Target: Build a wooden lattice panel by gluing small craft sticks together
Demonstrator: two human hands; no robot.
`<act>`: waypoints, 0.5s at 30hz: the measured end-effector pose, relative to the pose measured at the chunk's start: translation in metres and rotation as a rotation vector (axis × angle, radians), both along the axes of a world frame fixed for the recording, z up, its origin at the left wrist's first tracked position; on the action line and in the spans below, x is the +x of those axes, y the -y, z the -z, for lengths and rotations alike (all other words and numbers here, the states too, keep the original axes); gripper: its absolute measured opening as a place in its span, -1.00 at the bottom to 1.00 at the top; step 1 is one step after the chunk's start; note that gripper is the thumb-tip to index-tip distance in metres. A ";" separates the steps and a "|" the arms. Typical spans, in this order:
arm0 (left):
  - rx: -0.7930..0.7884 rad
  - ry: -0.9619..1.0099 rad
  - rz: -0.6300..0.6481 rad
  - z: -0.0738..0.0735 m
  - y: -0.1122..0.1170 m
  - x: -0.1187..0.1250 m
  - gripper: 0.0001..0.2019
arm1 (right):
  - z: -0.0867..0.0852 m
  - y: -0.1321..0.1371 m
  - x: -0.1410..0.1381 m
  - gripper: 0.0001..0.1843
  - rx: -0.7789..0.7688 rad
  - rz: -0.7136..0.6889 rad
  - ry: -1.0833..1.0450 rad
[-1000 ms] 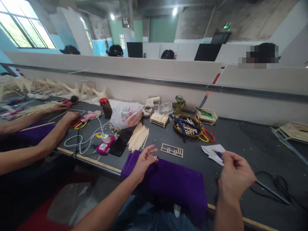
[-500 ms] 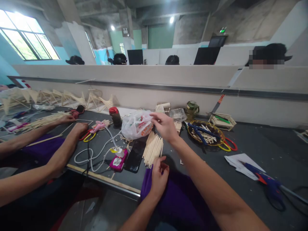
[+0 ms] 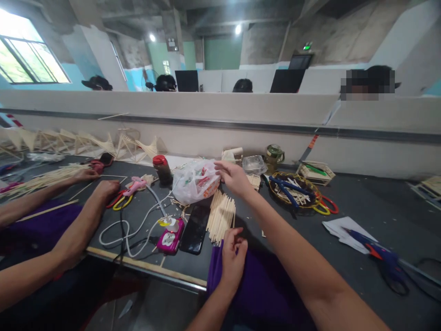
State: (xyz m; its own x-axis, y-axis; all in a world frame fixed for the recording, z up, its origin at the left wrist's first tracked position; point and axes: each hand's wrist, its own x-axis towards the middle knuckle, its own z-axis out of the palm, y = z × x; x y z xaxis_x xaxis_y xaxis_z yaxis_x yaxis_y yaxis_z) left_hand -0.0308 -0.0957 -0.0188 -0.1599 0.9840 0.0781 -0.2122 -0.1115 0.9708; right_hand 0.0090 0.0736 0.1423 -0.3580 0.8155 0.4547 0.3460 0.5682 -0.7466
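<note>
Head view: a dark table meets a pale partition, concrete walls behind. A round basket holds wood offcuts and a blue-handled tool. The right hand is at the plastic bag, beyond the sticks; the left hand is over purple cloth; whether either grips, I cannot tell.

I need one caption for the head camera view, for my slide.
Right hand beside a white plastic bag, left hand at purple cloth, close to thin wooden sticks.

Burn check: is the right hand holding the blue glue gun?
No: the blue glue gun lies on the table, apart from the right hand.
</note>
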 end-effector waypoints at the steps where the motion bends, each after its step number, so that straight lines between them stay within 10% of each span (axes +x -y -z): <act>1: -0.027 0.059 0.009 -0.001 0.000 -0.001 -0.67 | 0.008 0.017 0.007 -0.60 0.020 0.030 -0.063; 7: -0.059 0.355 -0.023 -0.010 -0.001 -0.010 -0.57 | 0.071 0.135 0.034 -0.52 -0.269 -0.059 -0.218; 15: -0.037 -0.446 0.024 -0.024 0.050 -0.053 -0.73 | 0.064 0.201 0.111 -0.65 -0.640 -0.375 -0.253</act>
State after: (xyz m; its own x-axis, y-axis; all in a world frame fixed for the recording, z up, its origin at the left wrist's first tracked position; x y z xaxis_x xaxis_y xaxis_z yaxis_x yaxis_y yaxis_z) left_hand -0.0838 -0.1457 0.0048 -0.0955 0.9906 0.0984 0.2260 -0.0747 0.9713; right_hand 0.1204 -0.1276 0.0785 -0.6095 0.7917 0.0417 -0.0084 0.0462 -0.9989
